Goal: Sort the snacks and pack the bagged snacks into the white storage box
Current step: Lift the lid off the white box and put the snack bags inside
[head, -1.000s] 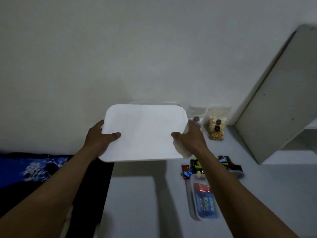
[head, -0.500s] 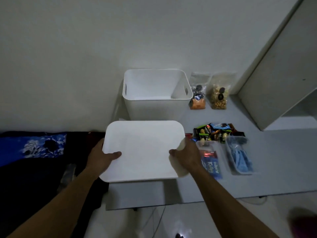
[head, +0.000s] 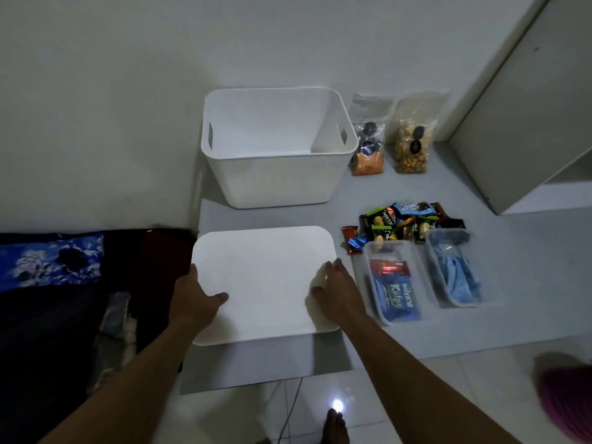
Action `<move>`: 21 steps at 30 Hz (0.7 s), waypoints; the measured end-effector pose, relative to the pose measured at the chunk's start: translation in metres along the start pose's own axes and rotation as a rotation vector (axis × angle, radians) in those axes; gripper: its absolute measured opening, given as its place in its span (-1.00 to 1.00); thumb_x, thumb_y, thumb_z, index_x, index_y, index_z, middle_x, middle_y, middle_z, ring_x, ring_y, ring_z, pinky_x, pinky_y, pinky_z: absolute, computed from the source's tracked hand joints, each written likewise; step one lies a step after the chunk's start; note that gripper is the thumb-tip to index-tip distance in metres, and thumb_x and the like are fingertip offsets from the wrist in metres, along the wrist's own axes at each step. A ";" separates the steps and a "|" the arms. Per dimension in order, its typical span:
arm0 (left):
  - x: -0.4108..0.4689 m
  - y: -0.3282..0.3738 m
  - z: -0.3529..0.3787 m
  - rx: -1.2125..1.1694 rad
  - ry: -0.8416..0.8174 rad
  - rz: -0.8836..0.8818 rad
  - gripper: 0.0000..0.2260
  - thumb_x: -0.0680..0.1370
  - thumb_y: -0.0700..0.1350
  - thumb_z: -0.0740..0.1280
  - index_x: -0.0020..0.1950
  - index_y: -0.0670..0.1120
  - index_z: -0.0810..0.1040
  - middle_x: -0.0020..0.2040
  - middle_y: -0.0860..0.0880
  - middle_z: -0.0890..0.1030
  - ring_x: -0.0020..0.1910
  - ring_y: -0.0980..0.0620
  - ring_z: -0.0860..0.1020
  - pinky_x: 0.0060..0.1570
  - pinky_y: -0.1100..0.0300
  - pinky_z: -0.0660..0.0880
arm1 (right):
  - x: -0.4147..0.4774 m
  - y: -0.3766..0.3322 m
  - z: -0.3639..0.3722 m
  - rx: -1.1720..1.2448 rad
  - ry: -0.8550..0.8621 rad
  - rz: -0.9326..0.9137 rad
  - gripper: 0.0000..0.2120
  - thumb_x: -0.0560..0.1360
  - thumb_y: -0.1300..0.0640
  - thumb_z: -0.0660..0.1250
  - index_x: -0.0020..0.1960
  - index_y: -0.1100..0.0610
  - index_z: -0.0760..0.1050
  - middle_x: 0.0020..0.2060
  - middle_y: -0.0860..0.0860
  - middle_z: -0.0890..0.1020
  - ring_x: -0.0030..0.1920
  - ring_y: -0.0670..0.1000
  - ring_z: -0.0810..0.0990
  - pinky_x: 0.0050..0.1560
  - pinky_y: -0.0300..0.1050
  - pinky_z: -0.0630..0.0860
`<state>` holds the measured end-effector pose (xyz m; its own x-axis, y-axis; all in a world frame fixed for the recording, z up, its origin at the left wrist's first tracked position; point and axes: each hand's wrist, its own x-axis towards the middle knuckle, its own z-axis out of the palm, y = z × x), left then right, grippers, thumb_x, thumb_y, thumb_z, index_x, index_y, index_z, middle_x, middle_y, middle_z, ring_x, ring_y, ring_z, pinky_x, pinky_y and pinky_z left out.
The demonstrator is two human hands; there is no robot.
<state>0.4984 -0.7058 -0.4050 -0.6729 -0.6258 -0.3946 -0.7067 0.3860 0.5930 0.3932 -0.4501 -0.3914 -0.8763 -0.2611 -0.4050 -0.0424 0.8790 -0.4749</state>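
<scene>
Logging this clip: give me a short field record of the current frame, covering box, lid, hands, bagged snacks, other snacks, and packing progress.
box: white storage box, open, at the back by the wall, nothing visible inside
lid: white lid, in front of the box on the grey surface
left hand: gripping the lid's left edge
right hand: on the lid's right edge
bagged snacks: two clear bags right of the box
other snacks: pile of small wrapped packets; two clear trays holding blue packs
progress: no bags packed yet

Both my arms reach forward, bare.
My left hand (head: 195, 299) and right hand (head: 336, 291) lie palm-down, fingers spread.
</scene>
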 end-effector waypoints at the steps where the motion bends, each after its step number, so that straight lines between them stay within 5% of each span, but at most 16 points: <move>1: 0.000 0.001 0.000 0.036 -0.005 -0.001 -0.09 0.40 -0.08 0.55 0.58 -0.23 0.10 0.46 -0.28 0.31 0.42 -0.26 0.35 0.37 -0.05 0.34 | 0.000 0.000 0.001 -0.020 -0.012 -0.009 -0.37 0.62 0.09 0.23 0.58 0.23 0.07 0.60 0.12 0.01 0.54 0.09 0.23 0.44 -0.11 0.26; 7: 0.005 0.007 -0.002 0.213 -0.081 0.017 -0.18 0.48 0.06 0.45 0.60 -0.11 0.09 0.52 -0.27 0.17 0.47 -0.28 0.27 0.42 -0.05 0.30 | 0.003 -0.001 -0.003 -0.111 -0.054 -0.045 -0.43 0.63 0.03 0.20 0.54 0.25 0.15 0.59 0.17 0.00 0.49 0.15 0.31 0.36 -0.03 0.37; 14: -0.007 0.041 -0.008 0.383 -0.030 0.148 -0.34 0.56 0.17 0.28 0.58 -0.02 0.16 0.58 -0.23 0.11 0.57 -0.21 0.07 0.50 -0.12 0.14 | -0.006 -0.014 -0.036 -0.083 -0.013 -0.079 -0.41 0.63 0.02 0.22 0.58 0.15 0.12 0.59 0.12 0.08 0.57 0.11 0.14 0.48 -0.02 0.21; 21: -0.029 0.137 -0.009 0.262 -0.099 0.464 -0.43 0.57 0.08 0.32 0.53 -0.03 0.28 0.46 -0.13 0.38 0.43 -0.12 0.37 0.39 0.00 0.32 | -0.013 -0.031 -0.121 -0.003 0.153 -0.139 -0.44 0.58 0.07 0.30 0.52 0.18 0.25 0.43 0.15 0.39 0.41 0.13 0.40 0.39 0.01 0.38</move>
<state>0.4230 -0.6404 -0.3061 -0.9357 -0.2872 -0.2048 -0.3527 0.7705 0.5310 0.3480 -0.4252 -0.2769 -0.9246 -0.3164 -0.2121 -0.1691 0.8399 -0.5157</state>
